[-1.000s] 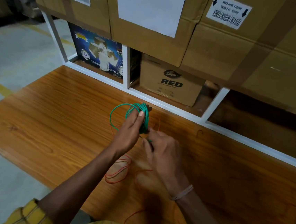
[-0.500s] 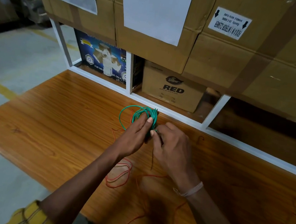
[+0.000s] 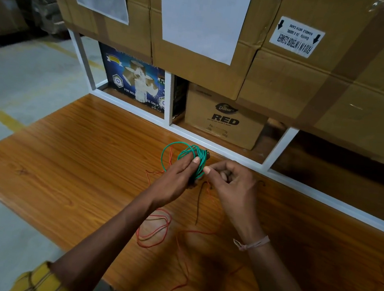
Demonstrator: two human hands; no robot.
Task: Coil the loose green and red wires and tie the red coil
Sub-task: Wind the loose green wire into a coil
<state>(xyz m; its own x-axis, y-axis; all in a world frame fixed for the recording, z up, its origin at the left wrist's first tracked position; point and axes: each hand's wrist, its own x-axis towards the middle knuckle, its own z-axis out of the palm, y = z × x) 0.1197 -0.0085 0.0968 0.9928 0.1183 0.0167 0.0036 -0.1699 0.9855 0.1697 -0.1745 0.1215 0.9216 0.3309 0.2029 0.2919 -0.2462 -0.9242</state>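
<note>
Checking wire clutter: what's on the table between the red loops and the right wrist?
Head view: between the red loops and the right wrist lies a loose red strand on bare wood; a dark wire end hangs just above.

Carton [image 3: 223,122] on lower shelf, just beyond the fingers [image 3: 195,161]: "Dabur" oval logo, "RED" in big black caps below; small print under that too blurred to read. Blue box [image 3: 134,78] beyond and left of fingers: "FOR INDU…" and "…SE ONLY", partly cut off. White label [image 3: 296,37] on taped carton, far beyond and right, stuck upside down: "FXYO 4 IN 1 INTERIOR CLEANER", "Quantity 24 X 500ML", "HANDLE WITH CARE", w/ two black arrows. White paper sheets [image 3: 201,17] on upper cartons: text illegible.
</note>
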